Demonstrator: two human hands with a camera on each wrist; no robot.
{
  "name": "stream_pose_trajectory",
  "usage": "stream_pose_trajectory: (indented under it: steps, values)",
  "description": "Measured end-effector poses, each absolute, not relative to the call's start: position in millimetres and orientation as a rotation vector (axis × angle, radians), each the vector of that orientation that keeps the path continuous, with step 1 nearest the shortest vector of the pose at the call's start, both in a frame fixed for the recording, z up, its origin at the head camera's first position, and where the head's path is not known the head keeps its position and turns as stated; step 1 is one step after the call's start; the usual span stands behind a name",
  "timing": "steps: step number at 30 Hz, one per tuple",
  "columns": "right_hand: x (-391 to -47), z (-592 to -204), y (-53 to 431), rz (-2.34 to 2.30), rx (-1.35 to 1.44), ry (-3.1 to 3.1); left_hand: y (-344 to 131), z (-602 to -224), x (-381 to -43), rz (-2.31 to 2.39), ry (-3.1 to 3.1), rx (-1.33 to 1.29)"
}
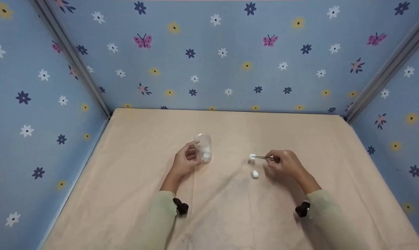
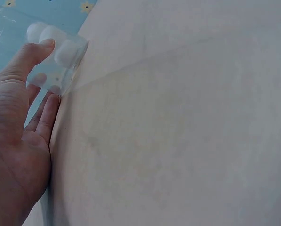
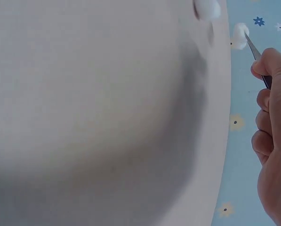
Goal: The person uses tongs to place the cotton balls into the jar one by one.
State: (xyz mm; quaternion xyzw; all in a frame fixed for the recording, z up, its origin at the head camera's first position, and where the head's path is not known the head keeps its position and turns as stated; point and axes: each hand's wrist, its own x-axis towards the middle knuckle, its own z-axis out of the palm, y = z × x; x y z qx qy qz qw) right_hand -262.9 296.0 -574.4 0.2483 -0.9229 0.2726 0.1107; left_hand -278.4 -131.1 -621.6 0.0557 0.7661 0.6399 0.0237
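Observation:
My left hand (image 1: 185, 161) holds a clear plastic cup (image 1: 203, 140) by its side, on the left of the table's middle. Several white cotton balls (image 2: 64, 52) lie in its bottom, seen through the wall in the left wrist view. To the right, my right hand (image 1: 286, 162) grips a pair of tweezers (image 1: 263, 157), pointed left. Their tips meet a white cotton ball (image 3: 241, 36), which in the right wrist view appears raised off the table. Another cotton ball (image 1: 255, 174) lies on the cloth just nearer to me.
A beige cloth (image 1: 230, 215) with fold creases covers the table. Blue flowered panels (image 1: 209, 62) rise along the back and both sides, with grey posts (image 1: 79, 62) at the corners. A dark device (image 1: 181, 206) is worn at each wrist.

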Motion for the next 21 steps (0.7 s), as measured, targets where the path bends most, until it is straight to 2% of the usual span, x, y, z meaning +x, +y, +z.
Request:
stream_pose_trajectory:
  steps: [21]
  values:
    - [-275,-559,285,0.861,0.730,-2.667,-133,-621,-279,2.009,2.354,0.214]
